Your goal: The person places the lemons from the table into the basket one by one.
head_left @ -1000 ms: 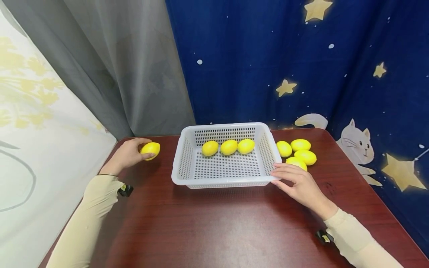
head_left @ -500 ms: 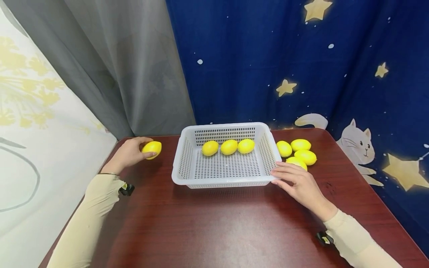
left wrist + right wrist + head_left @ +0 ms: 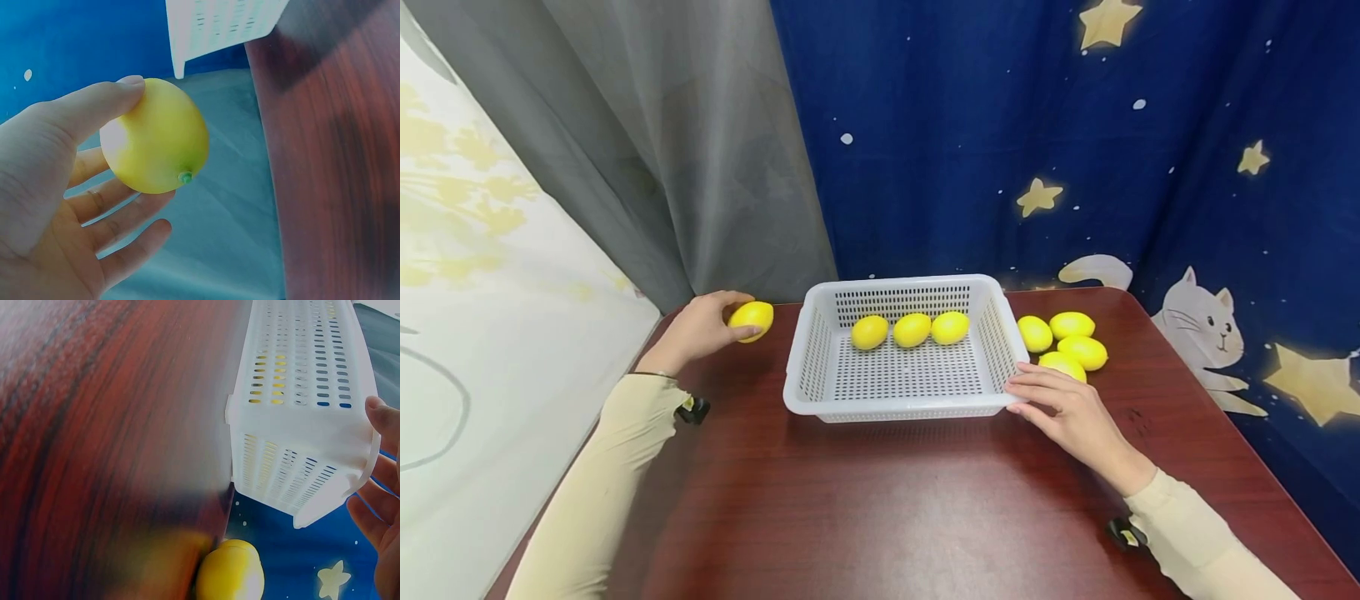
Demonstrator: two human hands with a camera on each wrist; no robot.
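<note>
A yellow lemon is held in my left hand, left of the white plastic basket. The left wrist view shows the thumb on one side of this lemon and the fingers behind it; a small green tip marks its end. My right hand holds the basket's near right corner. In the right wrist view its thumb lies on the front of the basket rim, with the fingers around the far side. Inside the basket, three lemons lie in a row towards the back wall.
Several loose lemons cluster on the table right of the basket, close to the right hand. The dark red wooden table ends at a back edge by a grey curtain and a blue starry curtain.
My left hand has moved slightly right and towards the back with the lemon, nearer the basket. The right hand, the basket and the other lemons have stayed in place.
</note>
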